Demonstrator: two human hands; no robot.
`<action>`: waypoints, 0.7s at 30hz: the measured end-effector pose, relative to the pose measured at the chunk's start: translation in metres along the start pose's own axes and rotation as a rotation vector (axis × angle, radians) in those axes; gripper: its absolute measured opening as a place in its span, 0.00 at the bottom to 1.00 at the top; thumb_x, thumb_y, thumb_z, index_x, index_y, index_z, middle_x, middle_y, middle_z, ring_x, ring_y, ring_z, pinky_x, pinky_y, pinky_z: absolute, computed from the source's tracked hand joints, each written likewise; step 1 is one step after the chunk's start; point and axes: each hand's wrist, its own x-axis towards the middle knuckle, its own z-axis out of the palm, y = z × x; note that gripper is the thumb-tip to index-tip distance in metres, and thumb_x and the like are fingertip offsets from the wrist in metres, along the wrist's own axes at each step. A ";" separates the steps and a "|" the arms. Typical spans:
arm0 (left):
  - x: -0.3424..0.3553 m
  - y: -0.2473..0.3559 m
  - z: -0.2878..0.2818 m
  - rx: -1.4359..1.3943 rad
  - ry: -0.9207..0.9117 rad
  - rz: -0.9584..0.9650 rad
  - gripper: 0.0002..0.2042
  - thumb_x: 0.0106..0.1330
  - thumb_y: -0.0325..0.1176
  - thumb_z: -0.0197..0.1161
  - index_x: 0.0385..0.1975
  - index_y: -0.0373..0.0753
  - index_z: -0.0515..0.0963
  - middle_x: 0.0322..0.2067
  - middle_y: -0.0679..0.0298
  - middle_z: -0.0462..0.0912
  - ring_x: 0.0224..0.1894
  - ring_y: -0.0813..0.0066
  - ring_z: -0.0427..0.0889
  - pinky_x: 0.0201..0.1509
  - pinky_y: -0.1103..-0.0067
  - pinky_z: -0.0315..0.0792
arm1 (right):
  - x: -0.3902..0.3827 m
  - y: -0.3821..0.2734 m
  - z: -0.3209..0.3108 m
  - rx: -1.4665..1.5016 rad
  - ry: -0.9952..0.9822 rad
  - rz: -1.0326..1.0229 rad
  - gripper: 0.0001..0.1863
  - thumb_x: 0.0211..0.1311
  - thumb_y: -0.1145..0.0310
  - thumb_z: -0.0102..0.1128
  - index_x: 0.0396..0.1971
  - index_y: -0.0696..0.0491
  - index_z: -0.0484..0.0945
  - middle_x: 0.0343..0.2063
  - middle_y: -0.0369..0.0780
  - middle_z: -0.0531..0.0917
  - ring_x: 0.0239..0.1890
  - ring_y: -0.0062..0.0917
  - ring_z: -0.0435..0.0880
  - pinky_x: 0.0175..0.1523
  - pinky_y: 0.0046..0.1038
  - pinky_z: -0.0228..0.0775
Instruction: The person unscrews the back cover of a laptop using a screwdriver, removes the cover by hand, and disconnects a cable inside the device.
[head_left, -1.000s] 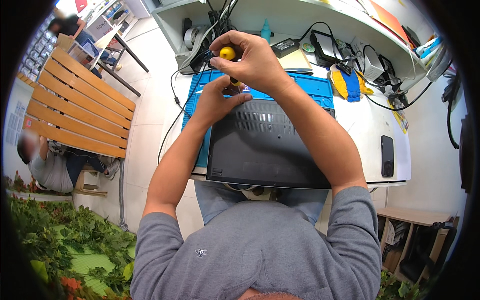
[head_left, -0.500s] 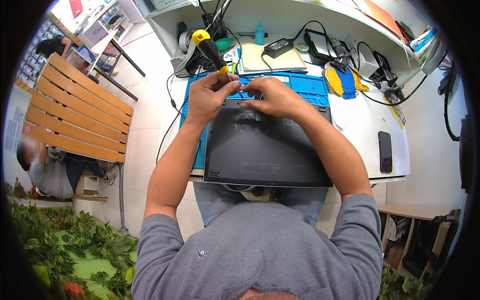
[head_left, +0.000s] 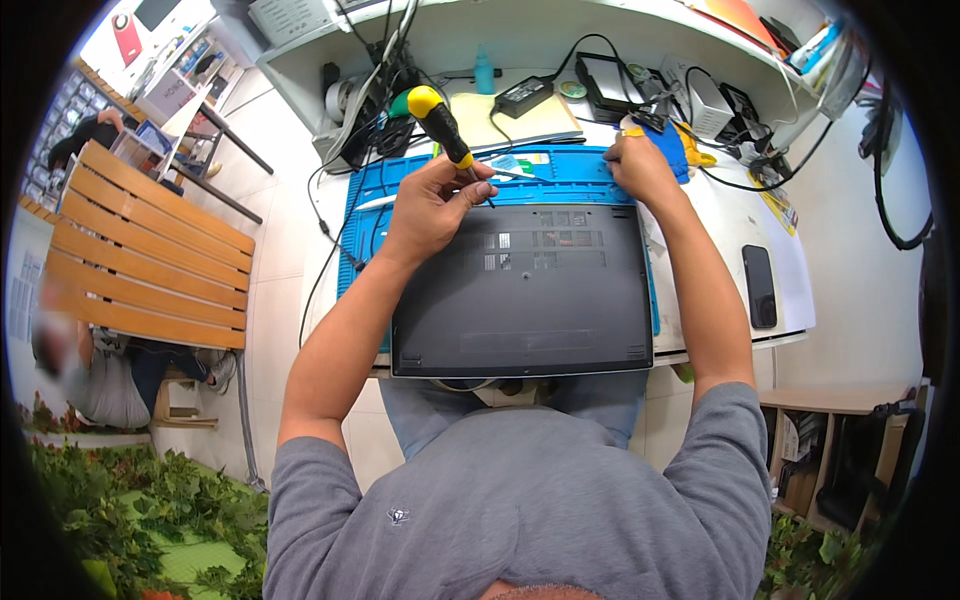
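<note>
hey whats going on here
A laptop lies underside up on a blue mat. The person's left grip holds a yellow-and-black screwdriver, handle up, its tip near the laptop's far edge; whether it touches is unclear. The right grip is at the mat's far right, near a yellow-and-blue cloth; I can't tell whether it holds anything.

Bright, fairly even light; soft shading on matte black laptop underside (head_left: 530, 310). Fisheye skews slatted orange-brown wooden bench (head_left: 150, 250); corners black.
</note>
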 end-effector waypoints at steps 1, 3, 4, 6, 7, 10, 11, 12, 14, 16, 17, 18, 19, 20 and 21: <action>0.004 -0.003 0.005 -0.004 -0.008 0.005 0.09 0.74 0.23 0.72 0.51 0.33 0.84 0.44 0.62 0.90 0.48 0.71 0.93 0.56 0.74 0.85 | 0.000 0.001 0.000 -0.002 -0.067 -0.005 0.13 0.60 0.75 0.70 0.45 0.56 0.94 0.40 0.54 0.92 0.47 0.48 0.93 0.58 0.42 0.84; 0.013 -0.007 0.017 0.010 -0.056 0.029 0.09 0.74 0.23 0.71 0.51 0.32 0.84 0.45 0.62 0.89 0.49 0.71 0.93 0.56 0.74 0.85 | 0.000 -0.002 -0.003 -0.007 -0.130 -0.005 0.15 0.61 0.74 0.71 0.47 0.57 0.93 0.42 0.55 0.92 0.48 0.48 0.92 0.59 0.42 0.83; 0.017 -0.006 0.024 0.013 -0.080 0.013 0.09 0.74 0.22 0.71 0.51 0.31 0.84 0.46 0.62 0.89 0.49 0.71 0.93 0.56 0.74 0.85 | -0.002 -0.012 -0.009 0.065 -0.057 0.003 0.17 0.61 0.74 0.72 0.51 0.58 0.91 0.43 0.55 0.92 0.48 0.47 0.92 0.59 0.40 0.83; 0.021 -0.005 0.034 0.034 -0.096 0.005 0.09 0.74 0.22 0.71 0.50 0.31 0.84 0.46 0.62 0.89 0.49 0.71 0.93 0.56 0.74 0.85 | -0.005 -0.043 -0.033 0.250 0.032 -0.046 0.27 0.63 0.70 0.75 0.63 0.59 0.85 0.48 0.53 0.91 0.51 0.40 0.92 0.61 0.38 0.82; 0.022 -0.005 0.039 0.052 -0.108 -0.006 0.08 0.74 0.22 0.71 0.50 0.31 0.84 0.45 0.62 0.89 0.48 0.71 0.93 0.55 0.75 0.85 | -0.008 -0.061 -0.047 0.437 0.046 -0.134 0.30 0.65 0.68 0.76 0.66 0.58 0.83 0.51 0.51 0.90 0.53 0.37 0.91 0.63 0.37 0.82; 0.026 -0.011 0.047 0.121 -0.128 -0.012 0.08 0.74 0.23 0.71 0.49 0.31 0.84 0.46 0.60 0.89 0.47 0.72 0.93 0.53 0.74 0.85 | -0.014 -0.109 -0.073 0.786 0.067 -0.324 0.38 0.67 0.64 0.79 0.75 0.52 0.75 0.59 0.49 0.87 0.55 0.31 0.90 0.63 0.36 0.84; 0.026 -0.011 0.047 0.202 -0.139 0.002 0.08 0.74 0.23 0.71 0.48 0.32 0.84 0.46 0.59 0.90 0.47 0.71 0.93 0.52 0.74 0.85 | -0.014 -0.122 -0.078 0.786 0.069 -0.319 0.38 0.67 0.64 0.79 0.75 0.52 0.75 0.59 0.49 0.87 0.55 0.31 0.90 0.63 0.36 0.84; 0.026 -0.011 0.044 0.306 -0.165 0.024 0.08 0.76 0.23 0.70 0.51 0.31 0.84 0.44 0.59 0.92 0.50 0.71 0.93 0.55 0.73 0.85 | -0.013 -0.135 -0.081 0.726 0.130 -0.347 0.39 0.65 0.63 0.81 0.75 0.52 0.76 0.58 0.49 0.87 0.54 0.30 0.90 0.59 0.34 0.86; 0.027 -0.005 0.044 0.326 -0.182 0.056 0.08 0.75 0.24 0.70 0.51 0.31 0.84 0.43 0.59 0.92 0.50 0.71 0.93 0.55 0.73 0.85 | -0.010 -0.149 -0.076 0.580 0.319 -0.425 0.37 0.61 0.62 0.85 0.70 0.53 0.80 0.50 0.48 0.90 0.48 0.30 0.93 0.48 0.31 0.89; 0.027 -0.005 0.042 0.348 -0.193 0.089 0.08 0.75 0.24 0.71 0.50 0.31 0.84 0.43 0.59 0.92 0.49 0.71 0.93 0.55 0.73 0.85 | -0.007 -0.156 -0.072 0.605 0.322 -0.411 0.32 0.61 0.61 0.83 0.64 0.54 0.83 0.48 0.49 0.91 0.46 0.35 0.93 0.49 0.32 0.87; 0.028 -0.008 0.041 0.340 -0.209 0.112 0.08 0.75 0.24 0.71 0.50 0.31 0.85 0.42 0.60 0.92 0.49 0.70 0.93 0.55 0.73 0.85 | -0.007 -0.158 -0.070 0.631 0.325 -0.398 0.27 0.62 0.61 0.82 0.58 0.56 0.86 0.45 0.51 0.92 0.43 0.41 0.93 0.50 0.34 0.86; 0.028 -0.008 0.040 0.333 -0.225 0.136 0.08 0.75 0.24 0.71 0.50 0.31 0.85 0.41 0.61 0.92 0.49 0.70 0.93 0.55 0.74 0.85 | -0.008 -0.159 -0.071 0.602 0.357 -0.418 0.21 0.65 0.67 0.79 0.57 0.56 0.88 0.43 0.47 0.93 0.42 0.33 0.94 0.52 0.31 0.86; 0.027 -0.008 0.040 0.334 -0.226 0.134 0.08 0.75 0.24 0.71 0.50 0.31 0.85 0.41 0.61 0.92 0.49 0.70 0.93 0.55 0.74 0.85 | -0.006 -0.155 -0.070 0.604 0.357 -0.417 0.21 0.65 0.67 0.79 0.57 0.56 0.88 0.43 0.47 0.93 0.42 0.33 0.94 0.52 0.31 0.86; 0.025 -0.007 0.039 0.351 -0.216 0.140 0.08 0.74 0.25 0.71 0.49 0.32 0.85 0.41 0.60 0.92 0.47 0.70 0.92 0.54 0.74 0.84 | -0.002 -0.147 -0.069 0.849 0.147 -0.456 0.23 0.67 0.69 0.78 0.60 0.56 0.87 0.44 0.44 0.93 0.44 0.28 0.93 0.54 0.30 0.87; 0.024 -0.007 0.043 0.361 -0.210 0.150 0.07 0.74 0.25 0.72 0.47 0.32 0.86 0.41 0.60 0.92 0.46 0.70 0.92 0.52 0.74 0.83 | 0.002 -0.135 -0.071 1.081 -0.071 -0.482 0.24 0.69 0.72 0.77 0.64 0.56 0.85 0.46 0.41 0.93 0.46 0.23 0.92 0.57 0.28 0.87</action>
